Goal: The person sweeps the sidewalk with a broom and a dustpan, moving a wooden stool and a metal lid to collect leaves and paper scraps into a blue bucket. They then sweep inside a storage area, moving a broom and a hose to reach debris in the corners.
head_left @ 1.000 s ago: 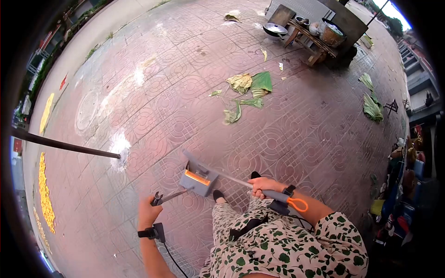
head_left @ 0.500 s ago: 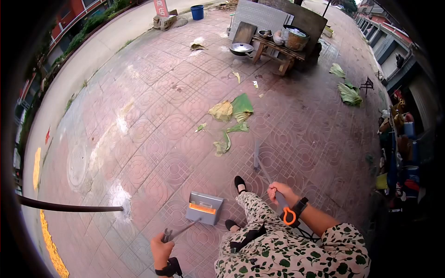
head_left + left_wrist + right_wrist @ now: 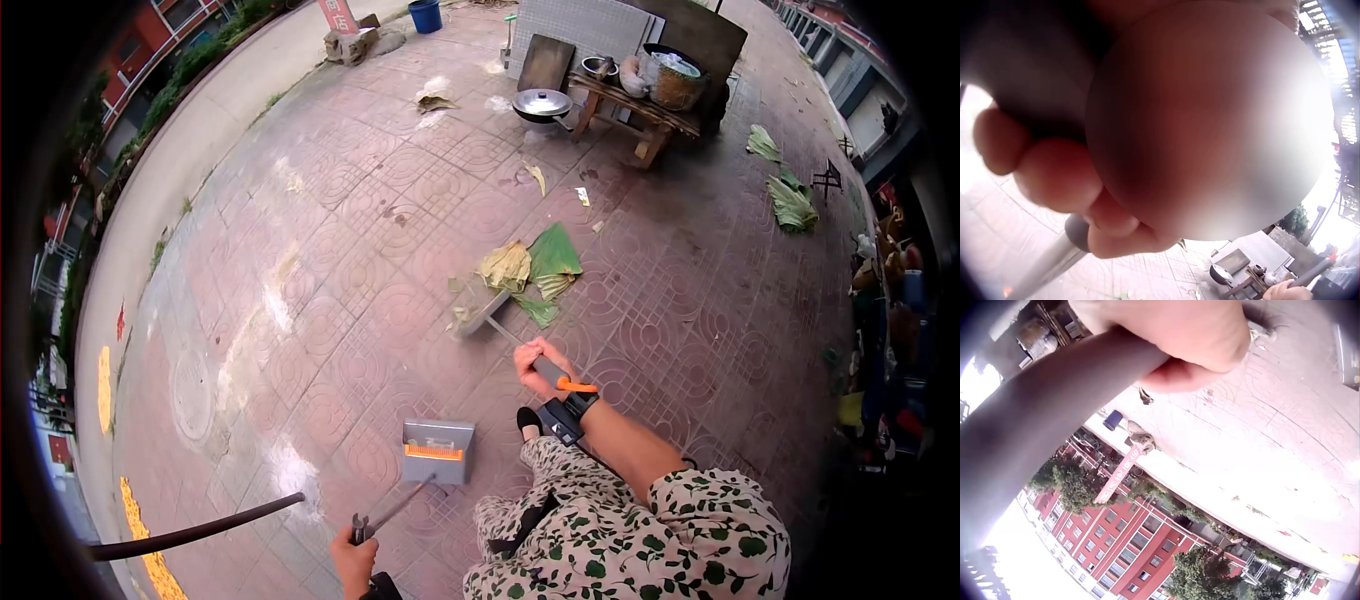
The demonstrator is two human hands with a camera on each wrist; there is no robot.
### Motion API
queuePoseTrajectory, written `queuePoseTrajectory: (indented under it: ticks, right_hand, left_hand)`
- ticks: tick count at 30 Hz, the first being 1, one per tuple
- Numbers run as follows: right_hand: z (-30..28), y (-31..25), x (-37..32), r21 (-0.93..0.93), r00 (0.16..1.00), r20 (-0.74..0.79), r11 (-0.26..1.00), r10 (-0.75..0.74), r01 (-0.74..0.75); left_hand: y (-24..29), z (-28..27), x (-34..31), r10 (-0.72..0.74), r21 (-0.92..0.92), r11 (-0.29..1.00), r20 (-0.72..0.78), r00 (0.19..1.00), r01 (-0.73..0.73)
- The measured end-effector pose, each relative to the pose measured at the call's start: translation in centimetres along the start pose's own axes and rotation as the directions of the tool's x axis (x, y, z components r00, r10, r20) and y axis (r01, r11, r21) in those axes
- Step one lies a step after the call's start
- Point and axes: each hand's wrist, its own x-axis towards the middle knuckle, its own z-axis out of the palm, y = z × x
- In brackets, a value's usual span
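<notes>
In the head view my right hand (image 3: 543, 366) grips the grey handle of a broom, whose head (image 3: 486, 314) lies against the small leaf pieces at the lower left of the leaf pile. A dry yellow leaf (image 3: 505, 266) and a green leaf (image 3: 553, 262) lie just beyond it. My left hand (image 3: 354, 560) grips the handle of a grey dustpan (image 3: 437, 472), which rests on the paving with its orange comb teeth showing. Curled fingers (image 3: 1057, 175) wrap the dark handle in the left wrist view. The right hand (image 3: 1179, 337) is round the broom handle in the right wrist view.
A wooden bench (image 3: 650, 125) with pots and a basket stands at the back, a lidded wok (image 3: 542, 103) beside it. A dark pole (image 3: 200, 535) crosses the lower left. More leaves (image 3: 791, 203) lie at the right, and a blue bucket (image 3: 425, 15) stands far off.
The broom has swung from beside the dustpan out to the right, then forward and left to the leaf scraps. The right arm now reaches farther forward. Both hands keep their grips.
</notes>
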Motion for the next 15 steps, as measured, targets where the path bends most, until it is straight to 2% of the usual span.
queuePoseTrajectory:
  ticks: [2, 3, 5, 6, 7, 8, 10, 11, 12, 14, 15]
  right_hand:
    - [-0.4, -4.0, 3.1, -0.023, 0.989, -0.010, 0.989, 0.148, -0.148]
    - [-0.6, -5.4, 3.8, -0.019, 0.988, -0.013, 0.988, 0.152, -0.152]
    - [0.5, -5.5, 3.2, -0.437, 0.961, -0.275, 0.889, 0.009, -0.134]
    - [1.3, -5.3, 2.1, -0.426, 0.961, -0.277, 0.896, -0.001, -0.122]
    - [3.5, -4.1, 0.7, -0.674, 0.928, -0.301, 0.737, -0.220, -0.044]
    - [4.9, -3.8, -0.2, -0.866, 0.866, -0.257, 0.501, -0.429, -0.009]
    - [5.7, -6.1, -2.6, -0.914, 0.864, -0.260, 0.397, -0.432, -0.076]
    - [6.4, -5.9, -4.0, -0.939, 0.815, -0.245, 0.339, -0.525, -0.064]
    - [7.1, -5.9, -4.8, -0.938, 0.806, -0.241, 0.341, -0.540, -0.052]
    - [7.9, -5.7, -5.7, -0.977, 0.650, -0.213, 0.146, -0.729, -0.156]
    - [7.6, -6.2, -5.5, -0.977, 0.639, -0.211, 0.154, -0.740, -0.145]
  left_hand:
    - [1.3, 0.8, 1.6, 0.010, 0.000, 1.000, -0.019, 1.000, -0.010]
    - [2.2, 1.2, 2.5, 0.049, -0.006, 0.999, -0.033, 0.998, -0.049]
    - [3.6, 1.6, 4.6, 0.086, 0.005, 0.996, -0.037, 0.996, -0.085]
    - [4.2, 1.8, 5.8, 0.095, -0.030, 0.995, -0.031, 0.995, -0.096]
    - [5.0, 2.0, 7.1, 0.109, -0.070, 0.991, -0.027, 0.994, -0.111]
    - [6.1, 2.1, 8.5, 0.115, -0.067, 0.991, -0.015, 0.993, -0.115]
    - [8.1, 2.2, 11.4, 0.164, -0.041, 0.986, 0.003, 0.986, -0.164]
    - [9.4, 2.3, 12.8, 0.219, -0.007, 0.976, -0.015, 0.976, -0.219]
    - [10.9, 2.3, 13.8, 0.173, -0.043, 0.984, 0.023, 0.985, -0.172]
    - [13.0, 2.2, 16.7, 0.145, -0.042, 0.989, 0.096, 0.985, -0.142]
    - [14.0, 2.3, 18.2, 0.139, -0.043, 0.990, 0.109, 0.984, -0.136]
